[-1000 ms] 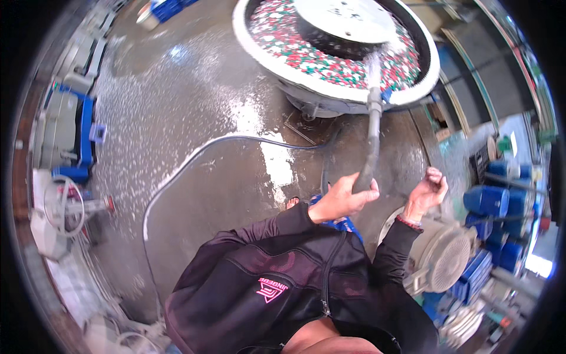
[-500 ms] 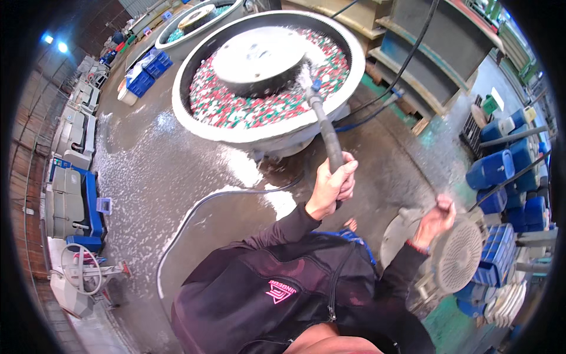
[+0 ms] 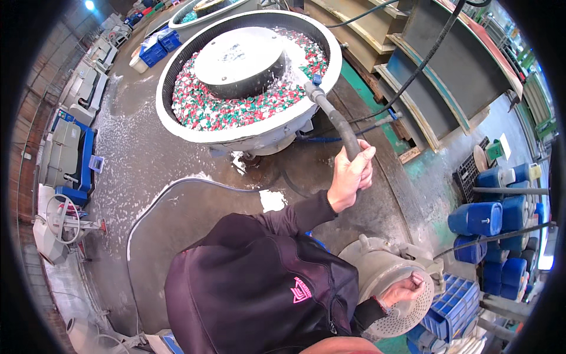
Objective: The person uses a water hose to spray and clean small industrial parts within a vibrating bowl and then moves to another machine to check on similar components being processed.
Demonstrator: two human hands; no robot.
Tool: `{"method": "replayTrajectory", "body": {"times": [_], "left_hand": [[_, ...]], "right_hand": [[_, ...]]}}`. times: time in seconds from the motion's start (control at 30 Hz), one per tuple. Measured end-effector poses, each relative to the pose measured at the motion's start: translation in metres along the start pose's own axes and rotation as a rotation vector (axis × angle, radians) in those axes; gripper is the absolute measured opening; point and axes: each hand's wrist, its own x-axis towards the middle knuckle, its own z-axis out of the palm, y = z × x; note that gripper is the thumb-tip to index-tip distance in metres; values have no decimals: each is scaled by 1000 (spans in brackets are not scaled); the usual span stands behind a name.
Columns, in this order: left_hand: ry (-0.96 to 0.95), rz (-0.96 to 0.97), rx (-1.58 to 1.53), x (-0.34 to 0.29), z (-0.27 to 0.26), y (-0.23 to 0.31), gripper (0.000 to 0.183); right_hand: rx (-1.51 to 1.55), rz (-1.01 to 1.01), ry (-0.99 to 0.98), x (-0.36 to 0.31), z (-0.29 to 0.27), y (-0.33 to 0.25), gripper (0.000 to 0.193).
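Note:
My left hand (image 3: 352, 177) is closed around a thick grey hose (image 3: 339, 121) with a blue valve (image 3: 317, 79) near its far end. Water sprays from that end into a big round tub (image 3: 167, 121) with a white rim. Many small red, green and white pieces (image 3: 236, 111) lie in the tub, around a raised round white-topped centre (image 3: 239, 56). Over to the right, my right hand (image 3: 405, 289) hovers over or rests on a perforated round plate (image 3: 392, 321) on a grey drum-shaped machine (image 3: 368, 259); I cannot tell which. Its fingers are curled, with nothing visible in them.
A dark hose (image 3: 171, 192) curves across the wet, foamy floor (image 3: 147, 141). Blue canisters (image 3: 474, 218) and a blue crate (image 3: 451, 307) stand at the right. Large metal troughs (image 3: 424, 88) rise behind the tub's right side. Grey machines (image 3: 62, 153) line the left wall.
My view has shifted, and the tub sits further left in it. My right hand has come down over the perforated plate. My left hand keeps its grip on the spraying hose.

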Motion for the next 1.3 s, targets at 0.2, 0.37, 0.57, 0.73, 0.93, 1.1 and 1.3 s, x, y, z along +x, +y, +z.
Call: {"method": "replayTrajectory", "body": {"times": [0.2,0.37,0.57,0.73,0.93,1.1,1.3], "left_hand": [[29,102,-6,81,23,-25,11],[75,176,-23,173,49,-44,12],[100,294,-90,283,85,-49,14],[194,404,-37,351,86,-54,16],[242,396,43,406,88,-59,16],[315,465,85,444,93,-70,15],[413,467,162,496,114,-81,16]], "right_hand": [[-24,-17,-87,64,33,32,29],[-61,-130,-123,149,68,59,29],[-55,-128,-140,256,128,93,29],[6,-48,-138,319,171,134,27],[-94,113,-218,376,223,202,26],[-38,246,-441,456,307,264,27],[-2,269,-702,550,392,313,31]]}}
